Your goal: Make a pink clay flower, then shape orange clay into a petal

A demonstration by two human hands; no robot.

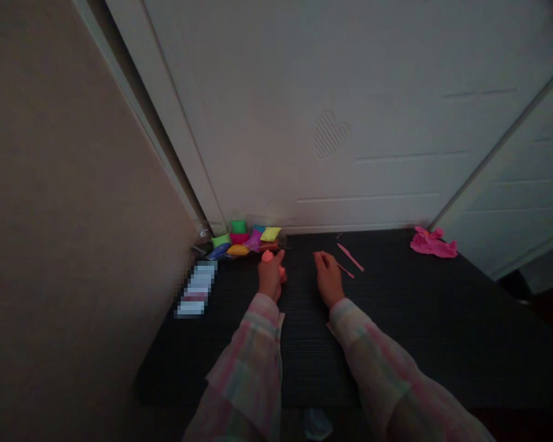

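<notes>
My left hand (270, 281) is closed around a lump of coral-orange modelling clay (268, 256), which shows above and beside the fingers. To its right, my right hand (330, 279) has its fingers curled together in a pinch over the dark table. Whatever lies between those fingertips, if anything, is too small to make out. Just beyond the right hand lie two thin pink modelling tools: a knife-like one (350, 256) and a shorter one (347, 271) partly behind the hand. Colourful packets of clay (238, 250) are piled behind my left hand.
The black table (415, 325) stands against a white panel (276, 123) with heart patterns. A blurred-out pale rectangular item (197, 288) lies at the left edge. Crumpled bright pink material (433, 243) sits at the far right corner. A brown wall (74, 245) borders the left side.
</notes>
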